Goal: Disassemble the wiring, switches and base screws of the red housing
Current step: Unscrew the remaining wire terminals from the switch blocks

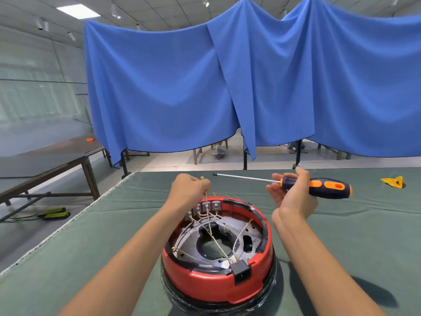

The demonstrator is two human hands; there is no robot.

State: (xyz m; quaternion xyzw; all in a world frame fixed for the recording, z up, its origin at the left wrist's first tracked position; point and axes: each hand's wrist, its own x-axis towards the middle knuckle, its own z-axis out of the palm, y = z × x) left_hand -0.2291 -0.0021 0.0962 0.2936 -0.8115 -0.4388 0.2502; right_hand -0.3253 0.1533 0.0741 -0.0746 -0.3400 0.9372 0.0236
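Red plastic forms the housing (217, 279), which sits upside down on the green-covered bench (364, 236), close to the person and between both forearms. Its open underside shows pale wires (218, 245) crossing a dark base, a row of grey switches (206, 206) along the far rim, and a black socket (240, 270) at the near rim. The left hand (190, 190) hovers just beyond the switches, fingers pinching one wire and drawing it upward, so the wire's length runs from the hand down into the housing. The right hand (292, 192), further right and clear of the housing, grips a screwdriver (314, 187) near the front of its handle, shaft lying level and pointing left.
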